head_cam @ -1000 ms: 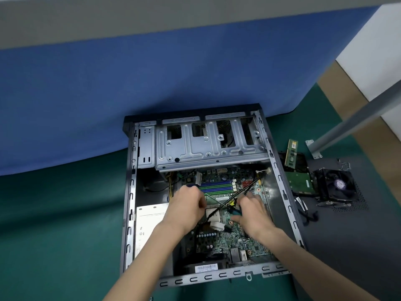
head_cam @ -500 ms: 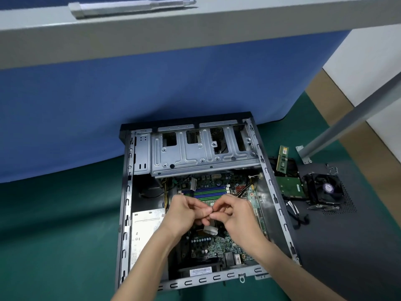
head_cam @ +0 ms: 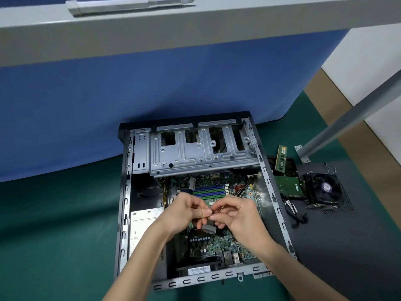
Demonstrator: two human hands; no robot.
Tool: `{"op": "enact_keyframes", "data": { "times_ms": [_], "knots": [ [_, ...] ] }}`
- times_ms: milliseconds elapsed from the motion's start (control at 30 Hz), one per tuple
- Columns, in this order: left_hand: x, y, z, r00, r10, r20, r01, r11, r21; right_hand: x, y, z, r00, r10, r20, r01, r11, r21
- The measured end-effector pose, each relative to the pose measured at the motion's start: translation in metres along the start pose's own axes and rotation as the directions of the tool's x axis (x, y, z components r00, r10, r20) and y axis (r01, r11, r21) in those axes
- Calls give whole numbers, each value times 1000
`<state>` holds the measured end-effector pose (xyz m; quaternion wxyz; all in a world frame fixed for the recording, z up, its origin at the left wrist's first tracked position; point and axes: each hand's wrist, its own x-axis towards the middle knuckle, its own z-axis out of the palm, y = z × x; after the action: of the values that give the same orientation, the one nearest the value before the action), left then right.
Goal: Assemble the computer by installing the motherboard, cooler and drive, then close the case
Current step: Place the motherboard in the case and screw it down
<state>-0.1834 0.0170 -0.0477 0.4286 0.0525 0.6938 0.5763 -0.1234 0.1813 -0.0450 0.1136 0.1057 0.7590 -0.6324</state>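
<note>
- Open case (head_cam: 124,192) lies on the green tabletop (head_cam: 54,224), with the motherboard (head_cam: 217,243) inside
- Left hand (head_cam: 187,211) and right hand (head_cam: 242,217) meet above the board, fingertips pinching one small item (head_cam: 216,210), too small to identify
- Drive (head_cam: 288,186) and cooler (head_cam: 323,189) lie right of the case

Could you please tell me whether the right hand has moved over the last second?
Yes: judged against the memory slots, the right hand has shifted left to meet the left hand over the motherboard.
</note>
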Motion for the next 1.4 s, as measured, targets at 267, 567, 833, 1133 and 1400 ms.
{"op": "enact_keyframes", "data": {
  "times_ms": [267,567,833,1133,1400],
  "knots": [
    [2,-3,-5,995,1,102,-3,1000,18,0,0,-6,998,3,71,-6,999,34],
    [-1,-3,0,998,-22,57,24,999,-37,2,-4,-16,986,101,130,-107,993,44],
    [-4,-32,39,969,-106,-225,247,322,914,0,12,-31,986,167,-5,-167,986,-23],
    [-8,-26,51,955,-92,-281,291,445,847,-1,21,-35,981,196,2,-196,979,62],
    [-8,-6,74,940,-254,-226,325,473,819,18,13,-30,980,182,75,-187,980,65]
  ]
}}
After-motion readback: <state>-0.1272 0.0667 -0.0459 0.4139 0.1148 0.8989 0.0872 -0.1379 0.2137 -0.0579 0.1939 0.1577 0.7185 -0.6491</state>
